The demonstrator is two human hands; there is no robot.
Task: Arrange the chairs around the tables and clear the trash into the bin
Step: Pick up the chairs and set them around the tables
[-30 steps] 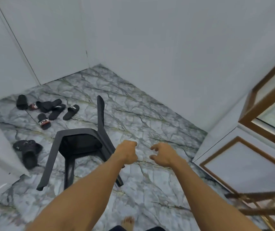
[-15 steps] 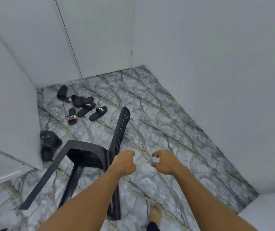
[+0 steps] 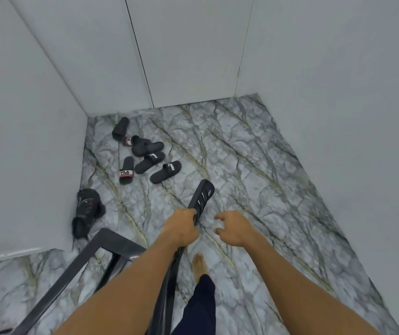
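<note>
Head view: left hand (image 3: 181,229) clasps slatted black chair (image 3: 202,197).

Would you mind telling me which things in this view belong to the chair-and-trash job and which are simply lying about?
Belongs to the job:
- black plastic chair with slotted backrest, gripped by the left hand
- right hand, open beside it

Lying about:
- black slide sandals on the marble-patterned floor
- black perforated clogs by the white wall
</note>
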